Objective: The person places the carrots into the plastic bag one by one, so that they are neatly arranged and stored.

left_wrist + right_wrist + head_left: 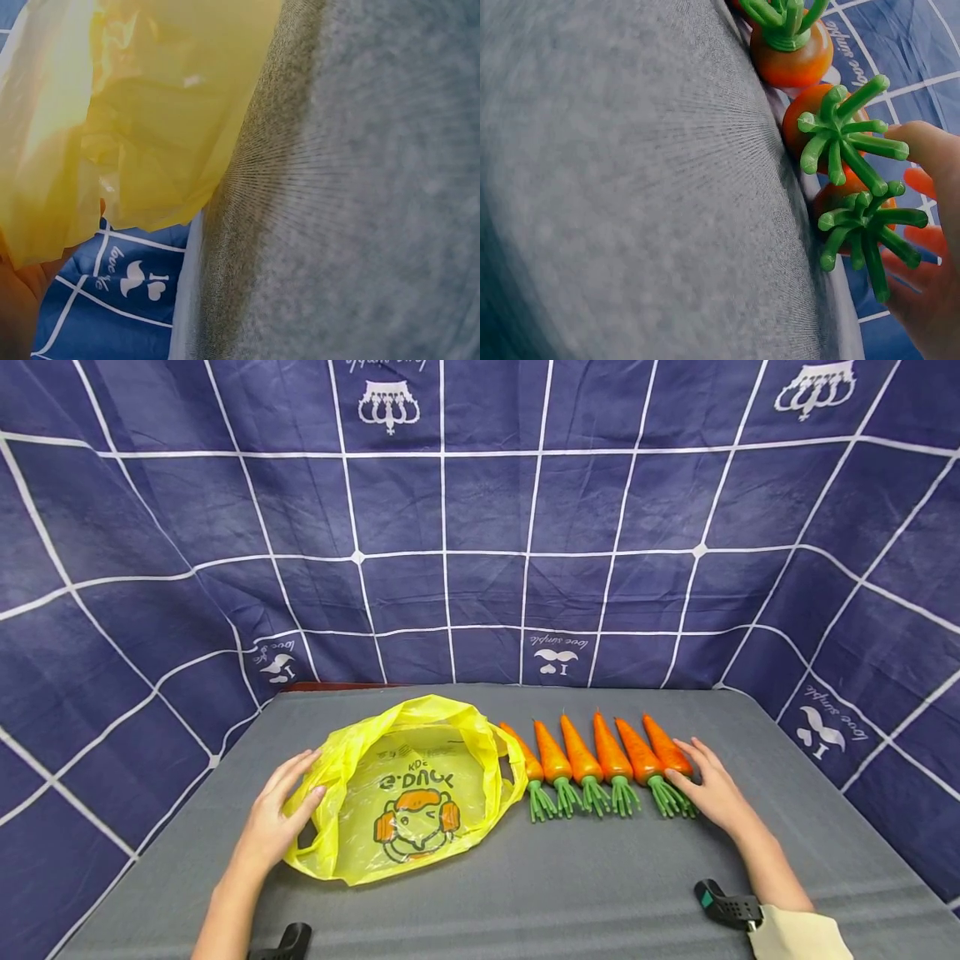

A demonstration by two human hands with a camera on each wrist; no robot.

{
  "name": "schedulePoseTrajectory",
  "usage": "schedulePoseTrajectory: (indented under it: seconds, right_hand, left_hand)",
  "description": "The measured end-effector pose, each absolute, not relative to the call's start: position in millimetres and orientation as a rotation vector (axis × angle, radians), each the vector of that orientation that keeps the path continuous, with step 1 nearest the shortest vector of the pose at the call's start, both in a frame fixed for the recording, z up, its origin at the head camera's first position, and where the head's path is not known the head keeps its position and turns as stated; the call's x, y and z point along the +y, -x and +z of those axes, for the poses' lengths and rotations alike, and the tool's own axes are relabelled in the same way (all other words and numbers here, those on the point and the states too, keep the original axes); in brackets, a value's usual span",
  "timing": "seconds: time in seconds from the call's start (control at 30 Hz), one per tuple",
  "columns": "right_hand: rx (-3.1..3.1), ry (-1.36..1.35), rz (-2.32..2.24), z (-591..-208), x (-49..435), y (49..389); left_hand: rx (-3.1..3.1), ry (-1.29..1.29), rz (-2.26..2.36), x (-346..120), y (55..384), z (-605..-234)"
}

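Note:
A yellow plastic bag [431,714] printed with a cartoon face lies on the left of the table with its mouth spread wide. My left hand [273,814] is at the bag's left edge, thumb apart from the relaxed fingers; the bag [172,112] covers most of this hand in the left wrist view. To the right of the bag, several orange carrots with green stubby tops form a row. Beside the rightmost carrot [663,747] is my right hand [716,793], its fingers loosely spread along the carrot's right side and its thumb near the green top [866,225].
The carrot at the row's left end [528,760] is partly hidden by the bag's rim. A grey cloth [570,885] covers the table. Blue checked curtains [487,510] stand behind and on both sides.

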State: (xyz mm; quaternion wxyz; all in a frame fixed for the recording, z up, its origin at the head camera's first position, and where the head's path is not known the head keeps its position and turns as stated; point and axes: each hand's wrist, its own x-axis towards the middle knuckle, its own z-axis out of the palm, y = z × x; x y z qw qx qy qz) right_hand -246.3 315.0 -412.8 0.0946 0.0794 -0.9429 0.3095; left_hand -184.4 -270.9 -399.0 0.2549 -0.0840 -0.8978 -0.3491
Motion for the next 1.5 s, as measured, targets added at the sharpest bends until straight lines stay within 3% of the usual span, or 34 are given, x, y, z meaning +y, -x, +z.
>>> schedulePoseTrajectory:
  seconds: [0.47,1.1,1.5]
  right_hand:
    - [-2.836,-0.229,0.959,-419.1,314.1,245.4]
    - [-2.845,-0.226,0.991,-422.0,315.6,246.7]
    - [-2.823,-0.201,0.910,-417.4,319.8,244.4]
  left_hand:
    - [-2.330,0.366,-0.969,-275.7,190.0,-403.4]
    - [-2.238,0.243,-0.999,-268.8,189.5,-416.4]
    - [-2.099,0.319,-1.073,-269.9,191.0,-419.8]
